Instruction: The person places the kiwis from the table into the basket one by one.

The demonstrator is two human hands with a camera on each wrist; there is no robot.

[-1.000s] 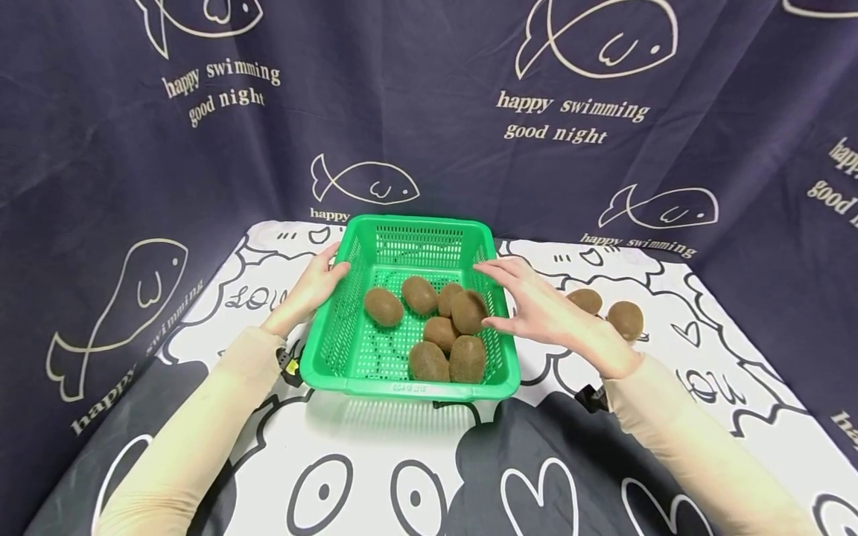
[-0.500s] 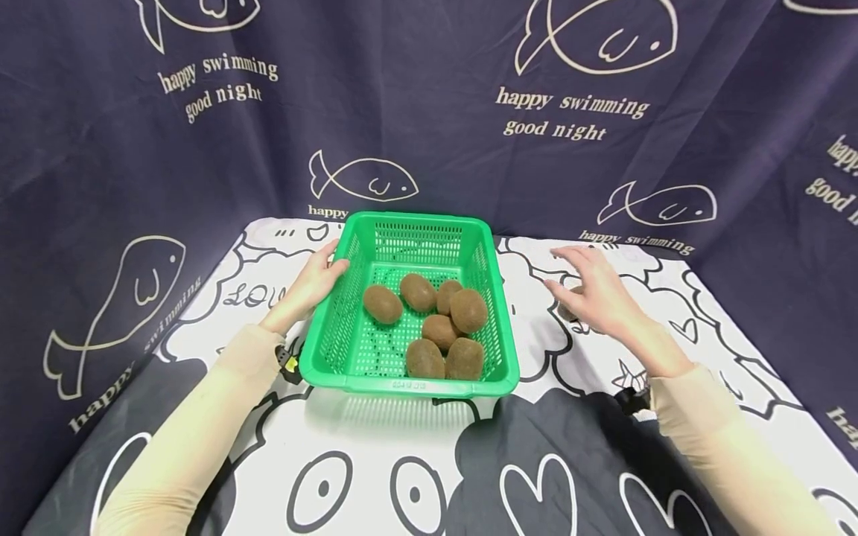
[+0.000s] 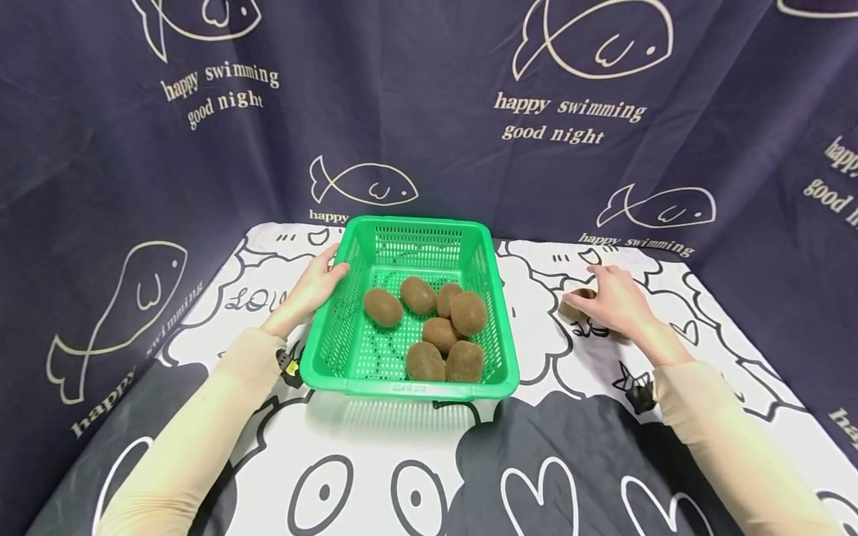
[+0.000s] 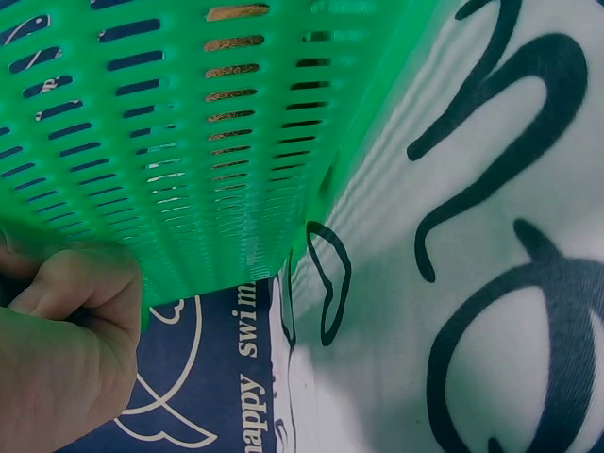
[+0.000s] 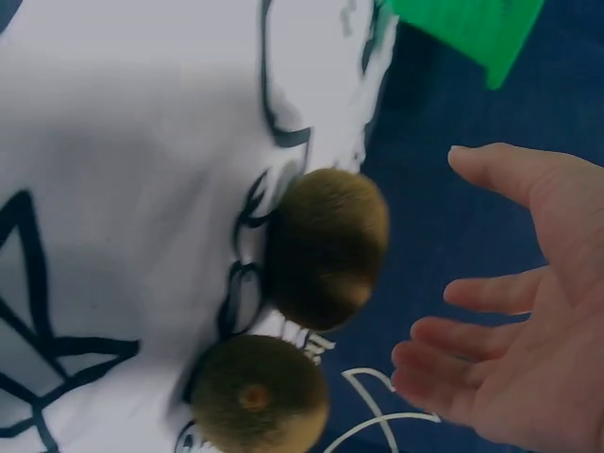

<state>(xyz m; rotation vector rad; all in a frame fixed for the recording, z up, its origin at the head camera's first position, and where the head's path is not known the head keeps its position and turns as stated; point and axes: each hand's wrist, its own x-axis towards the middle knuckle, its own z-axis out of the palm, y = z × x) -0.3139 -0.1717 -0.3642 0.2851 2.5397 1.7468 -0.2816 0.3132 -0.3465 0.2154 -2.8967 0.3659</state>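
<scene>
My left hand (image 3: 312, 286) grips the left side of a green slotted plastic basket (image 3: 409, 388). In the left wrist view its curled fingers (image 4: 90, 283) show at the basket's rim. Several brown kiwis lie inside, among them one kiwi (image 3: 383, 307) apart at the left and another kiwi (image 3: 468, 313) by the right wall. My right hand (image 3: 620, 300) hovers over two kiwis on the cloth to the right. In the right wrist view the thumb and fingers are spread, apart from the nearer kiwi (image 5: 330, 247); the second kiwi (image 5: 260, 393) lies beside it.
A white cloth with black line drawings (image 3: 375, 439) covers the table. Behind it hangs a dark blue curtain (image 3: 442, 97) printed with fish and lettering. Dark straps with small devices sit at both wrists.
My right hand has left the kiwi at the basket's right wall and moved right, then lowered toward the two kiwis on the cloth. The left hand and basket stay put.
</scene>
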